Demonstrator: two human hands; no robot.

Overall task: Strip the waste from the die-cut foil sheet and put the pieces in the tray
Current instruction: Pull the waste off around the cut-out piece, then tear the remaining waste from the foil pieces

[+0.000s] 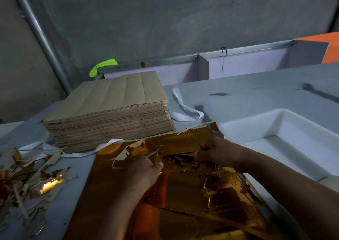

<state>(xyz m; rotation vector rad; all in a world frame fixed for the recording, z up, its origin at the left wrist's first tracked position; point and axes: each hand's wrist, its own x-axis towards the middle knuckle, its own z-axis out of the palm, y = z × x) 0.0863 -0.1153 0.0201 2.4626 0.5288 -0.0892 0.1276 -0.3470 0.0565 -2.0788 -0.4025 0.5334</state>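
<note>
A gold die-cut foil sheet (pixel 176 199) lies on the grey table in front of me, partly lifted at its far edge. My left hand (pixel 142 173) pinches a thin strip of foil waste (pixel 126 153) that curls up from the sheet. My right hand (pixel 212 150) grips the raised far part of the sheet near its cut outline. The white tray (pixel 286 139) stands to the right of my right hand, and I see nothing inside it.
A tall stack of brown paper sheets (pixel 110 111) stands behind the foil. A heap of stripped gold scraps (pixel 29 179) covers the table at left. White paper strips (pixel 185 111) lie beside the stack. A spanner (pixel 319 93) lies far right.
</note>
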